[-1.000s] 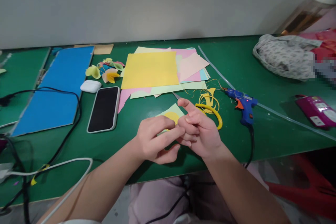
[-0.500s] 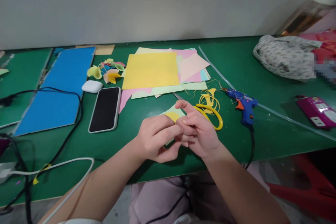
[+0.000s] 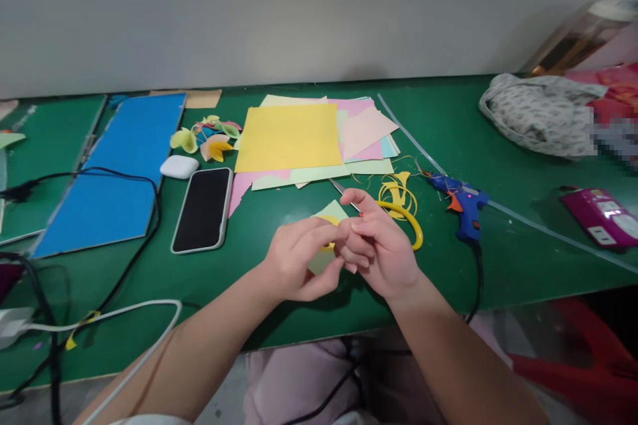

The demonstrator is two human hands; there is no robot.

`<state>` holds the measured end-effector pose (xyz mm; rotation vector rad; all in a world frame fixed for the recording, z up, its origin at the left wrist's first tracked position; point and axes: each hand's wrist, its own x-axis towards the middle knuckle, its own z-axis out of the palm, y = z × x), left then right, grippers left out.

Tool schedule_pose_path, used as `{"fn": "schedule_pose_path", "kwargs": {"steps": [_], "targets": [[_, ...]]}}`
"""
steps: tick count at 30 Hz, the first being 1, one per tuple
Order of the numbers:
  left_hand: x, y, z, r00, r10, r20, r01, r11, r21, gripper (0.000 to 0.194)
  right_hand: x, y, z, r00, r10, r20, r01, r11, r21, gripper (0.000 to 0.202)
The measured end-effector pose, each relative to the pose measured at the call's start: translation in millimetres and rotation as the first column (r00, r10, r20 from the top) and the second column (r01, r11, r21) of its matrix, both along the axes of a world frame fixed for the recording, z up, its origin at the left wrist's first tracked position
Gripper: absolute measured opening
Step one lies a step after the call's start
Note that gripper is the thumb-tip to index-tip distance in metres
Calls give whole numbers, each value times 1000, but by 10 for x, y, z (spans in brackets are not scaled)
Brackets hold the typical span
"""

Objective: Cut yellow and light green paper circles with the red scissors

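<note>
My left hand [image 3: 302, 259] and my right hand [image 3: 381, 242] meet fingertip to fingertip above the table's front part. Between and behind the left fingers shows a small piece of yellow paper [image 3: 327, 220], curved at its edge; the fingers are closed on it. My right thumb presses against the fingers, the forefinger arching above; whatever is pinched there is hidden. Under the hands lies a pale green paper [image 3: 336, 210]. Just behind my right hand are scissors with yellow handles [image 3: 413, 226], partly covered by it.
Coloured paper sheets [image 3: 292, 139] lie stacked behind the hands. To the left are a phone [image 3: 202, 210], a white earbud case [image 3: 179, 167], paper flowers [image 3: 212, 139] and a blue board [image 3: 117, 169]. Yellow scraps [image 3: 399, 194] and a blue glue gun [image 3: 461, 202] with its cord are right.
My left fingers have shifted slightly over the yellow paper, and less of its face shows. My right hand has moved a little, baring the scissors' pivot. The view has shifted slightly.
</note>
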<state>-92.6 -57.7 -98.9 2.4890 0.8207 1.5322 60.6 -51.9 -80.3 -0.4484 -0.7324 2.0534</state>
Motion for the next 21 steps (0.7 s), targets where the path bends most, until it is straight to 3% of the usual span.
{"fn": "schedule_pose_path", "kwargs": {"steps": [10, 13, 15, 17, 19, 21], "targets": [[-16, -14, 6, 1000, -24, -12, 24, 999, -43, 26, -14, -1, -27, 997, -77, 14, 76, 996, 38, 23], [-21, -5, 17, 1000, -11, 15, 11, 999, -51, 25, -19, -6, -56, 989, -141, 46, 134, 983, 128, 19], [-28, 5, 26, 998, -21, 53, 26, 996, -89, 26, -11, -13, -69, 969, -215, 121, 176, 945, 277, 20], [-41, 14, 31, 997, -33, 70, 41, 993, -114, 30, 10, -19, -63, 922, -328, 207, 173, 826, 537, 25], [-64, 20, 35, 998, -30, 63, 36, 994, -101, 37, 32, -25, -38, 857, -457, 236, 104, 603, 791, 28], [-91, 22, 44, 999, -22, 49, 25, 998, -56, 40, 44, -34, -7, 809, -547, 213, 18, 387, 922, 28]]}}
